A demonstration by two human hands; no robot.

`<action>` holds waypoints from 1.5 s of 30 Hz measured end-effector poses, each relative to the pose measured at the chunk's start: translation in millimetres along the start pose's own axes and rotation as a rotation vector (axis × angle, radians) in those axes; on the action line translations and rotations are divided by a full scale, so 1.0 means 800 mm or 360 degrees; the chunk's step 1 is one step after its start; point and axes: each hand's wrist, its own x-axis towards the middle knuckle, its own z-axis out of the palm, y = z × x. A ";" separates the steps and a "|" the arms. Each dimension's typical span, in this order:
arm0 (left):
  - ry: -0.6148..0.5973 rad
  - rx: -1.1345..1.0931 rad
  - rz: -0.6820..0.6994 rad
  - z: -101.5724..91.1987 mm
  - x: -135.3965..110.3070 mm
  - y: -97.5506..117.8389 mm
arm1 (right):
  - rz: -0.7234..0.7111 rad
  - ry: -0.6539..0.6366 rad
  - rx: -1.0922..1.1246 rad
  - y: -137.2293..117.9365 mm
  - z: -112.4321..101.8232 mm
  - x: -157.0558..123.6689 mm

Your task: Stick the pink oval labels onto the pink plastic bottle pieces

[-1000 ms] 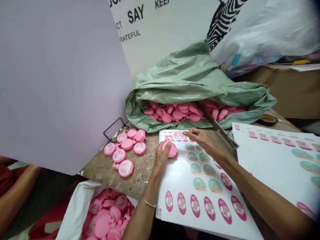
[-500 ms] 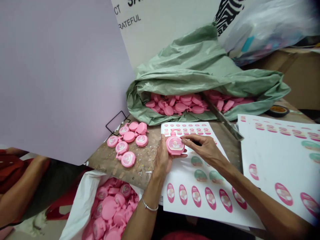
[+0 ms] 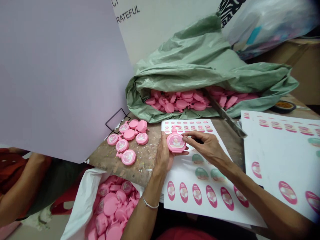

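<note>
A pink toy pump bottle (image 3: 176,148) rests upright in my left hand (image 3: 163,155), whose fingers wrap behind it and thumb lies along its left side. On its front face is a round sticker (image 3: 176,141) with a picture. My right hand (image 3: 203,145) pinches thumb and forefinger together at the sticker's right edge, against the bottle. Beneath both hands lies a white sticker sheet (image 3: 180,201) with rows of pink and green printed labels, partly hidden by my arms.
Several pink bottles (image 3: 129,134) lie on the worn table to the left, many with stickers. A green sack (image 3: 185,78) holds more behind, with a metal blade (image 3: 228,120) before it. A white bag (image 3: 80,203) of bottles stands below left. More sheets (image 3: 272,156) lie right; a person's arm (image 3: 22,186) shows at left.
The view has shifted slightly. My left hand still holds the bottle, and my right fingertips stay at the sticker's right edge with hardly any movement.
</note>
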 end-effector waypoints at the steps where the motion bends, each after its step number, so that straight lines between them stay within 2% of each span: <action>1: 0.0001 0.0003 -0.0001 0.001 0.000 0.001 | -0.0007 0.0001 0.0000 0.000 0.000 0.000; 20: 0.0016 -0.0024 -0.0074 -0.002 0.002 0.004 | -0.0093 0.0013 -0.0085 0.007 0.003 0.000; 28: -0.0095 -0.0038 -0.0070 0.000 -0.001 0.009 | -0.0102 0.0032 -0.0116 0.001 0.002 0.000; 35: -0.0194 0.0154 0.0046 0.001 -0.008 0.014 | -0.0192 -0.0005 -0.0285 -0.002 -0.001 0.000; 37: -0.0158 0.0179 0.0064 0.001 -0.008 0.014 | -0.0261 0.0065 -0.0539 0.000 -0.005 0.002; 39: -0.0125 0.0203 0.0077 0.001 -0.008 0.012 | -0.0292 0.0243 -0.0794 0.002 -0.007 0.005; 41: -0.0062 0.0208 0.0079 0.002 -0.008 0.005 | -0.0257 0.0317 -0.0802 0.005 -0.004 0.006; 45: 0.0115 0.0157 0.0153 -0.002 -0.003 -0.011 | -0.0174 -0.0003 -0.0515 0.016 0.014 0.010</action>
